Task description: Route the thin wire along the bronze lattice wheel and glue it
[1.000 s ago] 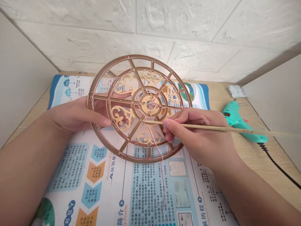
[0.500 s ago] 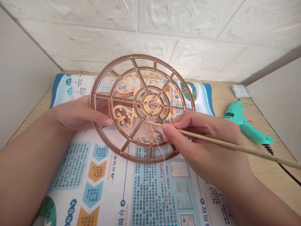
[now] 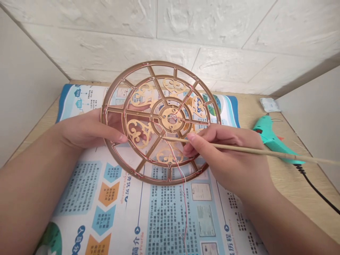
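My left hand (image 3: 101,127) grips the left rim of a round, gold-brown openwork frame (image 3: 142,167), thumb in front and fingers behind. The frame is tilted up above the printed sheet and carries scrollwork panels between its spokes. Thin red and white wires (image 3: 183,177) run along its rings and spokes and hang down from near the hub. My right hand (image 3: 217,148) is closed round a thin wooden stick (image 3: 247,150), held like a pen. The stick's tip touches or nearly touches a spoke joint just below the hub, beside the wires.
A printed poster sheet (image 3: 111,226) covers much of the wooden table (image 3: 289,184). At the right lies a teal glue gun (image 3: 278,143) with a black cord (image 3: 318,193). A small white packet (image 3: 270,105) sits behind it. A white brick-pattern wall (image 3: 170,42) stands close at the back.
The stick's rear end has swung upward in view, and my right hand has turned slightly with it. Its tip stays near the same joint. My left hand and the frame have hardly moved.
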{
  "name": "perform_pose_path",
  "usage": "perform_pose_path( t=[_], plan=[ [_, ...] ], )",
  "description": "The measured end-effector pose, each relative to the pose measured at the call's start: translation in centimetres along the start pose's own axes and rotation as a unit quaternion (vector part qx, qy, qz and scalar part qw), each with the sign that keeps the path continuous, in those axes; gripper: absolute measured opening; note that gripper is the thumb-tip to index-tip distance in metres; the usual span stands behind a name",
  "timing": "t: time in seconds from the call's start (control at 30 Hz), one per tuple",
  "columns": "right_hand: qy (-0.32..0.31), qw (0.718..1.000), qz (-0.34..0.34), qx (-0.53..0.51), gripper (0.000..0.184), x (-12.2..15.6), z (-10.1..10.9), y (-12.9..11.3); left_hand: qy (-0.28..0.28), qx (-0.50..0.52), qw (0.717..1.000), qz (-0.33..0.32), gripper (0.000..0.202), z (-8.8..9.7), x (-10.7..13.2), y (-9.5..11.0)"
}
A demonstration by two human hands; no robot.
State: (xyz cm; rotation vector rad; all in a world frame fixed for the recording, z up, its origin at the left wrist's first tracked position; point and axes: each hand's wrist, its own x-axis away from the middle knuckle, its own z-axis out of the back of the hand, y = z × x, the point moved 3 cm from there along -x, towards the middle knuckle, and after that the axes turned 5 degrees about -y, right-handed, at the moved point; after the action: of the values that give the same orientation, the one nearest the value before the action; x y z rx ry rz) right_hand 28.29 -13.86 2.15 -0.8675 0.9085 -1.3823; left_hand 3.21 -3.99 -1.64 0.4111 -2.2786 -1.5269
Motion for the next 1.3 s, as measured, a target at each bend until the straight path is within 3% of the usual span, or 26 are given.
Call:
perform_pose_path(
  t=[0.37,0.57,0.67,0.8,0.97,1.3],
  plan=[
    [0.013,0.996,0.054,0.065,0.048,0.5,0.0,-0.4,-0.008,-0.014,1.000,0.000,0.080,0.1,0.2,0.1],
    [-0.016,0.987,-0.065,-0.148,0.056,-0.3,-0.3,1.0,-0.020,-0.007,1.000,-0.011,0.076,-0.1,0.1,0.1],
    [0.007,0.975,-0.075,-0.208,0.058,-0.4,0.0,1.3,-0.025,-0.006,1.000,-0.013,0.073,-0.1,0.1,0.1],
    [0.031,0.991,-0.034,-0.126,0.062,0.0,0.1,0.4,-0.020,-0.007,1.000,-0.008,0.076,0.0,0.2,0.1],
    [0.004,0.996,0.010,-0.091,0.061,0.2,-0.4,0.0,-0.015,-0.014,1.000,-0.013,0.076,0.0,0.1,0.1],
    [0.018,0.998,-0.021,-0.054,0.062,0.2,-0.8,0.1,-0.009,-0.010,1.000,-0.004,0.075,0.1,0.2,0.1]
  ],
)
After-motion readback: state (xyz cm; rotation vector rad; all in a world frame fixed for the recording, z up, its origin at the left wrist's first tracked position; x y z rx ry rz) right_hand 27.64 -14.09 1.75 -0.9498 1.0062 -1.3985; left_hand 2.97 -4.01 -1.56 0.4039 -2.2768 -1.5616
